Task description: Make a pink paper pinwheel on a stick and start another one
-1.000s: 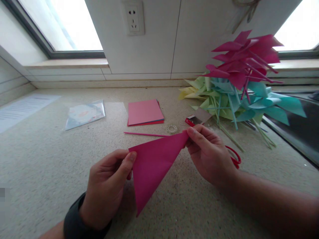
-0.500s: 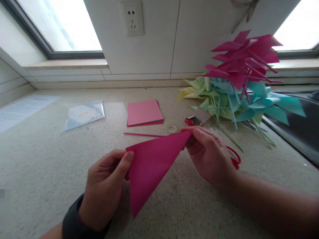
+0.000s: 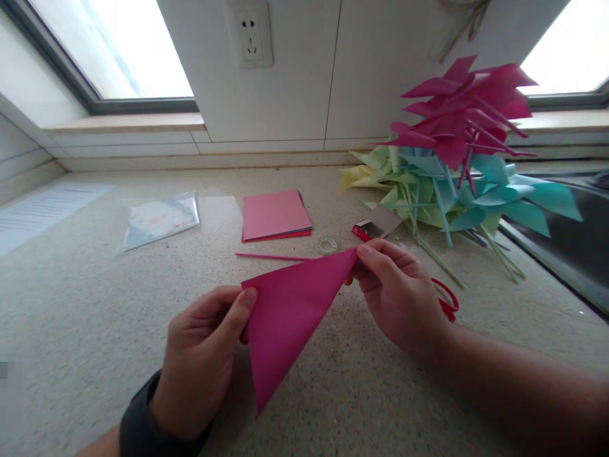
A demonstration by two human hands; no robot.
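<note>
A magenta sheet of paper, folded into a triangle, is held up between my two hands above the counter. My left hand pinches its upper left corner, thumb on top. My right hand pinches the right-hand corner between thumb and fingers. One point of the triangle hangs down toward me. Behind the paper lies a thin pink stick, its right end hidden by the sheet. Red-handled scissors lie partly hidden behind my right hand.
Beyond the paper lie a stack of coloured paper, a tape roll and a small red box. Paper pinwheels pile up at the back right, beside a dark sink. A plastic packet and printed sheet lie left.
My right hand has shifted slightly left along with the right corner of the paper, which now bends a little more. My left hand keeps its pinch almost in place.
</note>
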